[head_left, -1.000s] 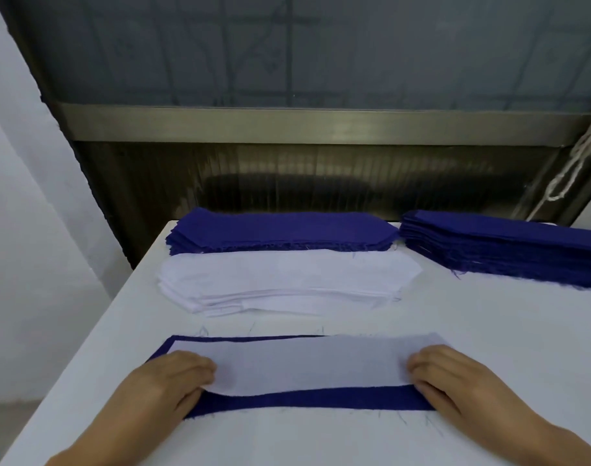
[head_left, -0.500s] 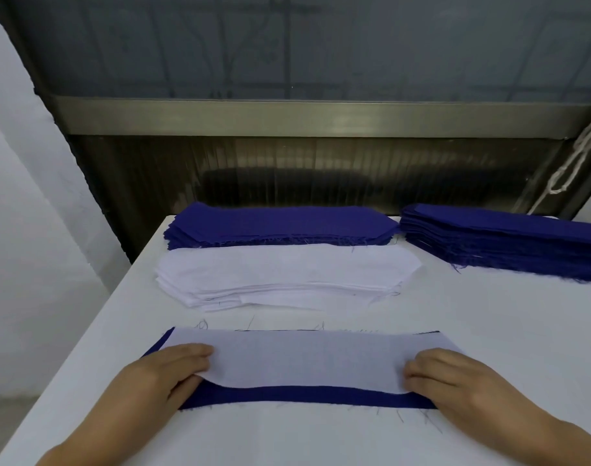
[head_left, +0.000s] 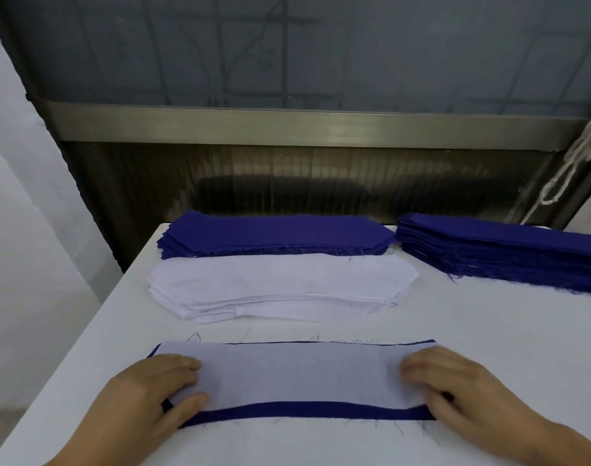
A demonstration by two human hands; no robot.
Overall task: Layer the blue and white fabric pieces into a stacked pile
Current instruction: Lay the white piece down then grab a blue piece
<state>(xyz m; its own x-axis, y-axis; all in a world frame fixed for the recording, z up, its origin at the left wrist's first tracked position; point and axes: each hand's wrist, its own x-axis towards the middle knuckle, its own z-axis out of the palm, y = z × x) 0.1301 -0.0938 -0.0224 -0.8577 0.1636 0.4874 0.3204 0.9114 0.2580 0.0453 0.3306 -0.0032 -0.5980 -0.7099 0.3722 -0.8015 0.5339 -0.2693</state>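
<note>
Matt white cloth piece, thin, over matt blue woven cloth piece, edges frayed | smooth matt white table top | brushed metal rail

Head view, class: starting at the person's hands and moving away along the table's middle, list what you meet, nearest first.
white piece lying on blue piece between the hands → white stack → blue stack → metal rail
</note>
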